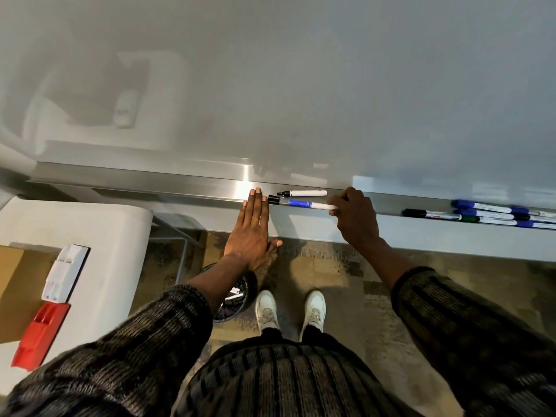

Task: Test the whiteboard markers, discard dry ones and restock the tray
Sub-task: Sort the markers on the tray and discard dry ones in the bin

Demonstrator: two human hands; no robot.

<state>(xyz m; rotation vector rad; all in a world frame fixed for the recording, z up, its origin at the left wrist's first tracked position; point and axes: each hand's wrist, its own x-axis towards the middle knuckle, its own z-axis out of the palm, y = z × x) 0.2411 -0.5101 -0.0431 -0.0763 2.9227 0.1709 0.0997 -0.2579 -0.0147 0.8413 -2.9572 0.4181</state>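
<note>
My left hand (pixel 251 233) is flat with fingers straight, its tips on the front lip of the marker tray (pixel 304 227) under the whiteboard (pixel 301 85). It holds nothing. Just right of those fingertips lies a black cap (pixel 273 199). My right hand (pixel 356 218) pinches the right end of a blue-labelled marker (pixel 307 204) that lies in the tray. Behind it an uncapped white marker (pixel 302 193) with a black tip lies by the board. Several capped markers (pixel 493 214), blue, black and green, lie together at the tray's right end.
A white table (pixel 120 236) at left carries a cardboard box (pixel 18 284), a white eraser (pixel 64 273) and a red eraser (pixel 40 335). A black-lined waste bin (pixel 233 296) with discarded markers stands on the carpet by my white shoes (pixel 290 310).
</note>
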